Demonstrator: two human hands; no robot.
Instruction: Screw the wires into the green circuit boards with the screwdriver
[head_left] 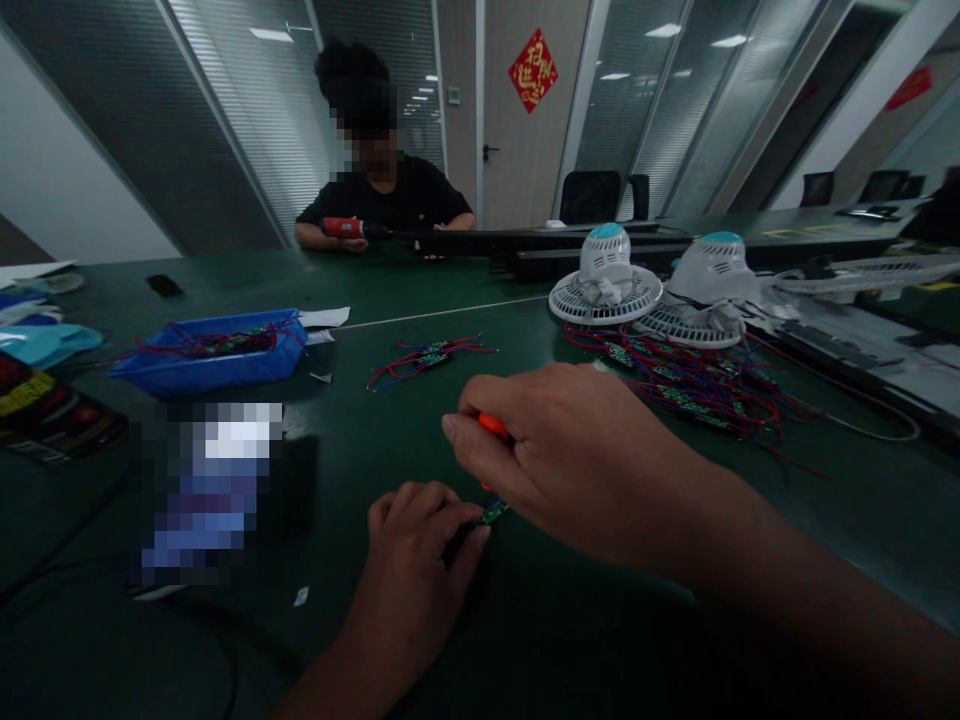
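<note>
My left hand is closed, with thumb and forefinger pinching a small green circuit board low over the table. Above it, my right hand is wrapped round an orange-handled tool; its working end is hidden behind my fingers, so its kind does not show. Just beyond both hands, a few green boards with red and blue wires lie on the table. Farther right is a tangled pile of wired circuit boards.
A blue bin of wired boards stands left, behind a blurred-out screen. Two white fan housings sit beside the pile. Across the table, a person in black holds a red power screwdriver at a long black bar.
</note>
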